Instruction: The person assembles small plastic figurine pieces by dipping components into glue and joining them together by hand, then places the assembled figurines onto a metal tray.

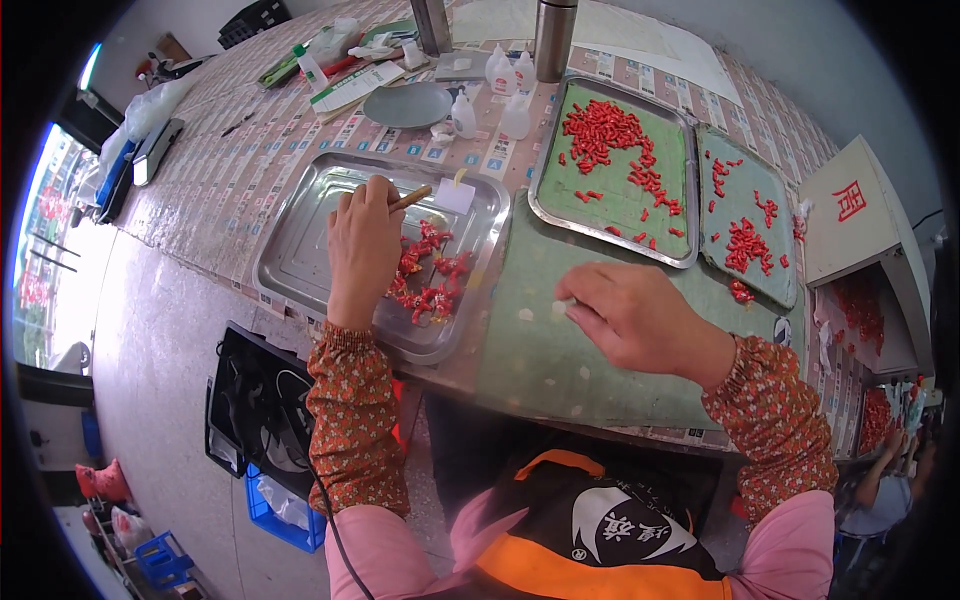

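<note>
My left hand (362, 245) is closed around a short brown stick (413, 197) and hovers over a shiny metal tray (300, 225). In that tray lie red figure-like pieces (425, 280) with yellowish bits, and a small white paper (456, 196) rests near its far side. Above a green mat (515, 365), my right hand (635, 318) has thumb and fingers pinched together. A small whitish bit (563, 306) shows at its fingertips, too small to name. Patterned sleeve covers wrap both forearms.
A green-lined metal tray (545, 190) and a smaller tray (785, 290) with small red pieces stand at right. Beyond them is a white box (850, 210). Small squeeze bottles (464, 116), a grey plate (408, 105) and a metal flask (555, 40) stand at the back.
</note>
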A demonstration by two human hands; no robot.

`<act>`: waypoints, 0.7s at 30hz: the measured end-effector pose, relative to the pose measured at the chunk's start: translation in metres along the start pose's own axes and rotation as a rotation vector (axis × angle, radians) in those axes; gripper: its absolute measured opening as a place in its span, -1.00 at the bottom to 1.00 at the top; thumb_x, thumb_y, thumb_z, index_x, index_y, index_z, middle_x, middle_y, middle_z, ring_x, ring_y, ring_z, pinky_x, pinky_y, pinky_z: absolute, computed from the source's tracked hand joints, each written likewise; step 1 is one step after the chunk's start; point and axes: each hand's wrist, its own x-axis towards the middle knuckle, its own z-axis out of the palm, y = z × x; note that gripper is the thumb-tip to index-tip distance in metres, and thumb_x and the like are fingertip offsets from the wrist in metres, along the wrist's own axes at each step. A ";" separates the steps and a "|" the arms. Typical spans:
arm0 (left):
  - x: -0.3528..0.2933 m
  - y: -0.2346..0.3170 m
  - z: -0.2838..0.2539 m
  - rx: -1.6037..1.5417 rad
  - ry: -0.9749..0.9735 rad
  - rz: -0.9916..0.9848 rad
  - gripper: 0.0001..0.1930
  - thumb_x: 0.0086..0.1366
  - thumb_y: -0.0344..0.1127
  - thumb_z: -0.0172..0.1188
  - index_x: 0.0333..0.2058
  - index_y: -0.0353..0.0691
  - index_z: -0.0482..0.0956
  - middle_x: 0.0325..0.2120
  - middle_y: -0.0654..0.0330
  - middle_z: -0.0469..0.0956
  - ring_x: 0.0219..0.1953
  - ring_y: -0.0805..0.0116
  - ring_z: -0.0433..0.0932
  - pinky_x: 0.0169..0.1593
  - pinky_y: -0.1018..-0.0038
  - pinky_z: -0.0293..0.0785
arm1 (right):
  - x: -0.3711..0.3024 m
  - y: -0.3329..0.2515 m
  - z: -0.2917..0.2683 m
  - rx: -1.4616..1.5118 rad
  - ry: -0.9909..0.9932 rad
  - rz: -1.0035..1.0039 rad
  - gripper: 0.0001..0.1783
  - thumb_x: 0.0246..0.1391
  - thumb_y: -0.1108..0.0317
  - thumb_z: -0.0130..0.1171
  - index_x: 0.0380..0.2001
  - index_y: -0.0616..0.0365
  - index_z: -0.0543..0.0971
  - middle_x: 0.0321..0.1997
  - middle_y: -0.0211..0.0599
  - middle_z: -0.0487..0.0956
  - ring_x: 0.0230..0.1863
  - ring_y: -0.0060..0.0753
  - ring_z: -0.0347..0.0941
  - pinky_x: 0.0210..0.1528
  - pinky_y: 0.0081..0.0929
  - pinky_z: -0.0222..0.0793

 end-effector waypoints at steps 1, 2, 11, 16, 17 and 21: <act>-0.004 0.009 -0.003 -0.099 0.073 0.037 -0.83 0.22 -0.43 0.21 -0.23 -0.23 0.43 -0.32 0.14 0.56 -0.15 0.11 0.50 -0.04 0.21 0.34 | 0.011 0.004 0.005 -0.003 0.003 0.006 -0.83 0.08 0.42 0.16 -0.23 0.17 0.48 -0.37 -0.16 0.52 -0.30 0.00 0.53 -0.31 -0.18 0.44; -0.007 0.018 -0.009 -0.101 0.075 0.043 -0.83 0.22 -0.43 0.21 -0.23 -0.23 0.43 -0.32 0.14 0.56 -0.15 0.11 0.50 -0.04 0.21 0.34 | 0.024 0.006 0.009 0.030 0.108 0.019 -0.81 0.09 0.40 0.17 -0.22 0.17 0.48 -0.36 -0.15 0.51 -0.30 0.01 0.53 -0.30 -0.16 0.44; -0.044 0.059 -0.008 -0.491 0.025 0.101 -0.82 0.23 -0.47 0.21 -0.19 -0.28 0.49 -0.28 0.12 0.56 -0.18 0.12 0.50 -0.08 0.28 0.39 | 0.081 0.029 0.044 -0.044 0.124 -0.038 -0.80 0.10 0.33 0.23 -0.23 0.16 0.53 -0.27 -0.17 0.53 -0.20 -0.03 0.52 -0.22 -0.19 0.45; -0.066 0.058 -0.011 -0.545 0.287 -0.002 -0.81 0.21 -0.48 0.22 -0.18 -0.24 0.53 -0.24 0.13 0.57 -0.18 0.11 0.49 -0.07 0.27 0.39 | 0.099 0.055 0.034 -0.102 0.138 0.015 -0.83 0.13 0.36 0.18 -0.23 0.17 0.56 -0.26 -0.20 0.57 -0.21 0.01 0.51 -0.16 -0.19 0.43; -0.073 0.061 -0.011 -0.547 0.285 0.003 -0.81 0.21 -0.48 0.22 -0.18 -0.24 0.53 -0.24 0.13 0.57 -0.18 0.11 0.49 -0.07 0.27 0.39 | 0.106 0.072 0.032 -0.205 0.173 0.055 -0.83 0.13 0.35 0.16 -0.23 0.15 0.57 -0.24 -0.21 0.58 -0.18 -0.01 0.50 -0.12 -0.16 0.40; -0.112 0.077 -0.006 -0.760 0.261 -0.089 -0.81 0.17 -0.59 0.24 -0.24 -0.25 0.55 -0.26 0.14 0.61 -0.22 0.12 0.54 -0.14 0.33 0.44 | 0.125 0.106 0.043 -0.494 0.258 0.260 -0.78 0.12 0.26 0.13 -0.21 0.09 0.59 -0.20 -0.28 0.62 -0.09 -0.10 0.48 -0.03 -0.06 0.29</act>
